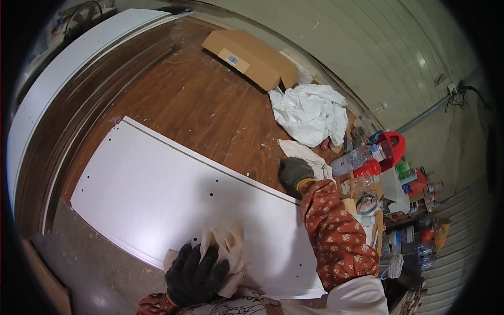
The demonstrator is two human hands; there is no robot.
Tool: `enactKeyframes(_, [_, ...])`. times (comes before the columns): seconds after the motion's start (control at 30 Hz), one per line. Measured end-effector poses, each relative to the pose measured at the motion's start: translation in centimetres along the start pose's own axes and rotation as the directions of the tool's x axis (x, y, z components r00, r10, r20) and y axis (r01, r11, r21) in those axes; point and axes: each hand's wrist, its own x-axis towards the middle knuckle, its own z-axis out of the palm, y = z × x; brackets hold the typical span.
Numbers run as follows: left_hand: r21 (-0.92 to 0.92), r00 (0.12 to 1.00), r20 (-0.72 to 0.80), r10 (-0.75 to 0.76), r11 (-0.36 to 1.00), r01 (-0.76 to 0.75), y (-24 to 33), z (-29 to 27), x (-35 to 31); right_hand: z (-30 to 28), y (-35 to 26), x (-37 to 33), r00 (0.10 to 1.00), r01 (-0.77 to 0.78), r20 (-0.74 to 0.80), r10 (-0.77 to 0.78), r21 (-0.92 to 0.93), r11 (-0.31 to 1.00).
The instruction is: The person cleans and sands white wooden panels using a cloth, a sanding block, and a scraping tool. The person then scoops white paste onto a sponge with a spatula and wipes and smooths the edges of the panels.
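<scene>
Your left hand (pixel 195 273), gloved, is clamped on a crumpled beige rag (pixel 227 247) pressed to the near edge of the white panel (pixel 157 194), which lies flat on the wooden desk (pixel 199 100); your right hand (pixel 294 173), also gloved, rests spread and empty-looking at the panel's far edge, just beside a pale cloth (pixel 307 155), though the view there is too small to be certain. Keep the right hand bearing down so that the panel does not slide. Work the rag in overlapping strokes along the panel's length, easing around the small drilled holes (pixel 212 188) so that the cloth does not snag.
</scene>
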Motion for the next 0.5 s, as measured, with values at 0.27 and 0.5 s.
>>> enactKeyframes(0.27, [0.114,0.998,-0.034,0.05,0.992,-0.046,0.0,0.2,-0.1,-2.6,-1.0,-0.2,0.984,-0.126,0.138,0.117,0.057,0.99])
enactKeyframes(0.5, [0.163,0.998,0.033,-0.059,0.985,0.053,1.5,0.6,0.0,-3.4,-2.2,-0.1,0.985,-0.048,0.17,0.04,0.045,0.998])
